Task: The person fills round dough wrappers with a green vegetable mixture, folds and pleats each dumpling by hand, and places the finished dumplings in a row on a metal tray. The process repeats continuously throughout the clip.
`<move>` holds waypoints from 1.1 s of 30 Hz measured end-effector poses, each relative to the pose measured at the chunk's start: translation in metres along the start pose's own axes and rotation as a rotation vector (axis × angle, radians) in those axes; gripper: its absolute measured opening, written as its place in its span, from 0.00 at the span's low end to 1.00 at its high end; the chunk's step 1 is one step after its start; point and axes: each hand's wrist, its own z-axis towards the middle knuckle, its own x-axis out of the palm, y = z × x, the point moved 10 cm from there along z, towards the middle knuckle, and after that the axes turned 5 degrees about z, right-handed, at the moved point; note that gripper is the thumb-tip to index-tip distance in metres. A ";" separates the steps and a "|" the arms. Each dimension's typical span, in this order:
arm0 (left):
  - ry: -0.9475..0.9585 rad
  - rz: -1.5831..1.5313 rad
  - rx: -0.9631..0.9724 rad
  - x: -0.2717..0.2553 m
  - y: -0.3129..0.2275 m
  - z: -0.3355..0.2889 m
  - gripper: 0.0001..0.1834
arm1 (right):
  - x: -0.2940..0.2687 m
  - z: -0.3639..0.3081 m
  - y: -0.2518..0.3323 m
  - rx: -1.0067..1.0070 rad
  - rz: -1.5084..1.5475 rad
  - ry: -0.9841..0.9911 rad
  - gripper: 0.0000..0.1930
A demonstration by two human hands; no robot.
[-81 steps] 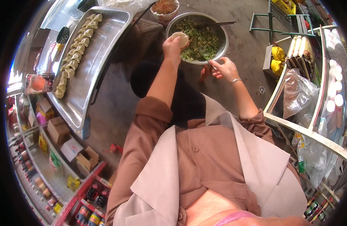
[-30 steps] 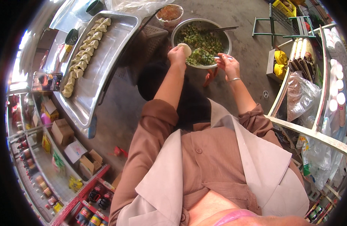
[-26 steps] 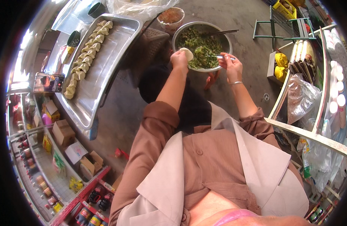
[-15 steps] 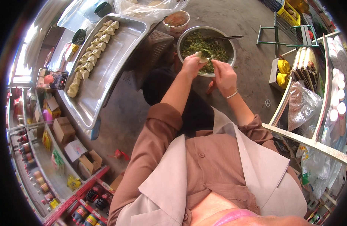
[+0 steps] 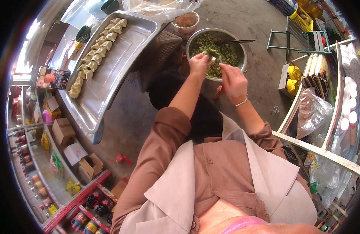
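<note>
My left hand (image 5: 197, 64) is closed around a dumpling wrapper (image 5: 212, 59) with green filling on it, above the near part of a metal bowl (image 5: 244, 58). Just to its right, my right hand (image 5: 234, 81) has its fingers pinched together, pointing at the wrapper. A thin, shiny bit shows by those fingertips, too small to name. Chopped green filling (image 5: 229, 57) lies in the bowl, and dark chopsticks (image 5: 242, 41) rest across its right rim. To the left, folded dumplings (image 5: 96, 58) line the far-left side of a metal tray (image 5: 116, 74).
A tub of reddish-brown contents (image 5: 185, 22) stands behind the bowl. A phone (image 5: 52, 78) is propped beside the tray. Shelves with bottles and boxes (image 5: 63, 132) fill the left; a white-framed rack (image 5: 320, 152) stands right, a folding stool (image 5: 301, 42) far right.
My left hand has tipped the wrapper and drawn it slightly left, so its edge stands up more. My right fingertips remain close to it. The view has shifted slightly.
</note>
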 end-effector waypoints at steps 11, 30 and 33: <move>0.152 -0.183 -0.041 0.015 0.006 0.011 0.09 | 0.037 -0.064 -0.148 0.876 0.494 -0.044 0.10; 0.285 -0.022 -0.178 0.026 0.017 -0.002 0.17 | 0.036 -0.007 -0.077 0.205 0.116 0.083 0.09; 0.288 0.011 -0.182 0.028 0.016 -0.007 0.17 | 0.039 -0.007 -0.079 0.200 0.179 0.044 0.09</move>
